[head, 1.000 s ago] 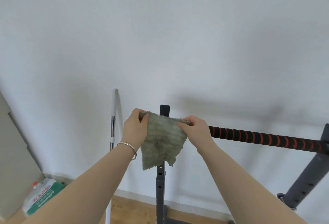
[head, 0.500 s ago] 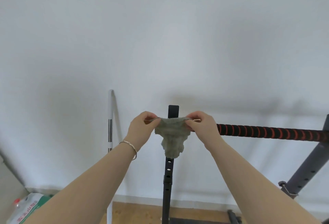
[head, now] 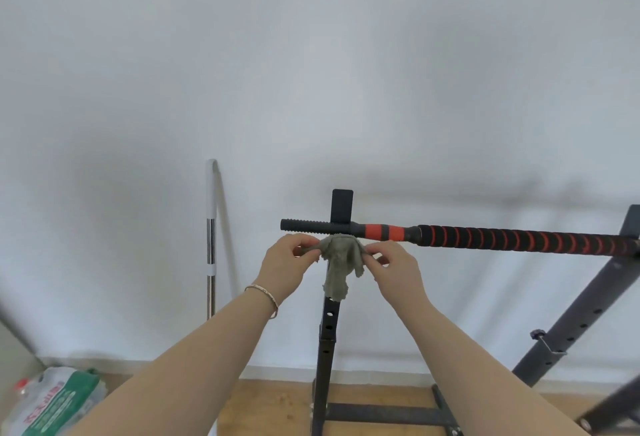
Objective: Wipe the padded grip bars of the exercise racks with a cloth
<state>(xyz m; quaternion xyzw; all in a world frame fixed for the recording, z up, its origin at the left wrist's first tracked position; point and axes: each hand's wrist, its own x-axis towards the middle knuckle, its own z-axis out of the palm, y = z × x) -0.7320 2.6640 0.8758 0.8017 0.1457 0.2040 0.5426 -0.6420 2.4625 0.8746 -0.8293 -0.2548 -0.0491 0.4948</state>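
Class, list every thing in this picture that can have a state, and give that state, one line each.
padded grip bar, horizontal on the rack, uncovered
cloth, bunched, hanging between both hands just below the bar
left hand, pinching the cloth's left edge
right hand, pinching the cloth's right edge
metal pole, leaning against the wall
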